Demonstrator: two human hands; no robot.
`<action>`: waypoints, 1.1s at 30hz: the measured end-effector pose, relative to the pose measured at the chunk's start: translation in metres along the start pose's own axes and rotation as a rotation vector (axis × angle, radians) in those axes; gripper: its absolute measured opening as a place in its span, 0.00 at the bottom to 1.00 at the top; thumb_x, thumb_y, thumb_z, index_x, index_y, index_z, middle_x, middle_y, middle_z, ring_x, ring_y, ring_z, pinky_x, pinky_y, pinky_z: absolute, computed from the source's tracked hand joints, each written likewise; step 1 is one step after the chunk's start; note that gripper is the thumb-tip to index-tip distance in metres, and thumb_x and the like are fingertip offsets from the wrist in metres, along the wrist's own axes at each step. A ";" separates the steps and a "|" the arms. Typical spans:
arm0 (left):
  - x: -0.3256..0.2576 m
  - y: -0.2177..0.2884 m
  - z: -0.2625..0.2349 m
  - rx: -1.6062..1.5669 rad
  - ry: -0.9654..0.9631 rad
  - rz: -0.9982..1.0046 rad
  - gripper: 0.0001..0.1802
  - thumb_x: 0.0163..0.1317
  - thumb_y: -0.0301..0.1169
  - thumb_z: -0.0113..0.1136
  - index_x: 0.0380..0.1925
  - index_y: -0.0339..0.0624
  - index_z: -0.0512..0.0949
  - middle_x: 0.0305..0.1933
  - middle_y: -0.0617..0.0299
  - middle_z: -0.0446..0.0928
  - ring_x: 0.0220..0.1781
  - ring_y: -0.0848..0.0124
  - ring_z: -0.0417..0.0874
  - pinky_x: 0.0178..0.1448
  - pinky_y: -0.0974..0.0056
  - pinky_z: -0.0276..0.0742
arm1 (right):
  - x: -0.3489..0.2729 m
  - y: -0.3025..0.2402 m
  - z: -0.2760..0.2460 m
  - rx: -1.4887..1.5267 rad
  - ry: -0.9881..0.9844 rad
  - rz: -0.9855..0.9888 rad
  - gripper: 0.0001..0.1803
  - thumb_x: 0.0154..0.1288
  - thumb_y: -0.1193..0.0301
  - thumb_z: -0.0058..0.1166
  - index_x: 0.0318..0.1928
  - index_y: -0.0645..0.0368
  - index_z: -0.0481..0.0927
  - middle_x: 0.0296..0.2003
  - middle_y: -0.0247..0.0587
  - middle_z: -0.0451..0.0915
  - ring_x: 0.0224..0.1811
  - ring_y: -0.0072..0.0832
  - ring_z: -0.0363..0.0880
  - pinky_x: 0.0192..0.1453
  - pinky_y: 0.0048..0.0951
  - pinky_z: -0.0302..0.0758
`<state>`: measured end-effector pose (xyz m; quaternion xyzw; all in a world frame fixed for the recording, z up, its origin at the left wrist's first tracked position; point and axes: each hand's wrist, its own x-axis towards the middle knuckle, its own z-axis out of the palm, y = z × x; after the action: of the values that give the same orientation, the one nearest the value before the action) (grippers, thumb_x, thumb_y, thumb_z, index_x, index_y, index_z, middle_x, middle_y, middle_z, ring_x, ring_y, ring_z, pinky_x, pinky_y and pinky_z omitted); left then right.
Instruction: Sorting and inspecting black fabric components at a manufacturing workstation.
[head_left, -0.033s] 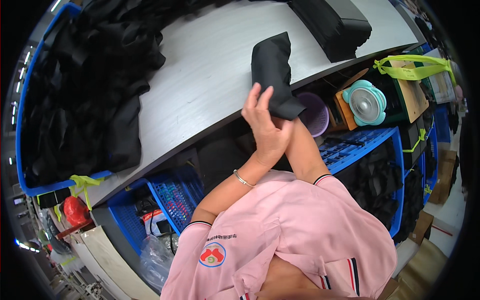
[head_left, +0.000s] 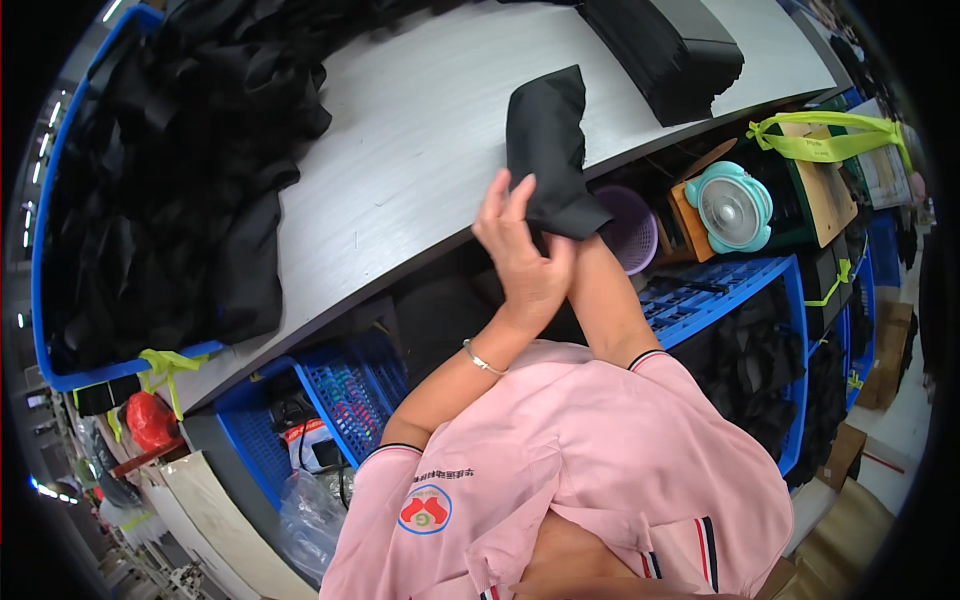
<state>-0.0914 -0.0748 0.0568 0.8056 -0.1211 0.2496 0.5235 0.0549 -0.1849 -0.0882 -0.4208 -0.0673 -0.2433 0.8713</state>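
Note:
A black cloth piece [head_left: 548, 140], folded or tube-shaped, stretches from the table edge onto the grey tabletop. My right forearm [head_left: 612, 290] reaches up to its near end, and the cloth covers my right hand, so those fingers are hidden. I cannot tell whether the hand is inside the cloth or beneath it. My left hand [head_left: 525, 260], with a bracelet at the wrist, is at the cloth's near left edge. Its index and middle fingers are stretched up and apart, while its thumb side is close to my right wrist.
A heap of black cloth [head_left: 170, 200] fills a blue crate at the left. A stack of black pieces [head_left: 665, 60] lies at the table's far right. Below the edge are a purple basket [head_left: 628, 230], a turquoise fan [head_left: 733, 205] and blue crates [head_left: 720, 290].
My left hand has shifted slightly left, with its fingers a little further from the cloth. The cloth's far end has moved slightly right.

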 end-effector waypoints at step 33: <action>0.138 -0.131 -0.070 -0.617 0.391 -0.510 0.08 0.73 0.32 0.55 0.37 0.38 0.75 0.27 0.67 0.75 0.30 0.80 0.72 0.35 0.74 0.71 | -0.145 -0.162 0.130 -0.264 -0.567 0.851 0.21 0.76 0.67 0.49 0.64 0.63 0.71 0.60 0.43 0.77 0.62 0.31 0.76 0.67 0.34 0.73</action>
<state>0.0653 0.0531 0.0502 0.5534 0.1138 0.2127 0.7973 -0.1374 -0.1172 0.0615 -0.5663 -0.0924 0.2492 0.7802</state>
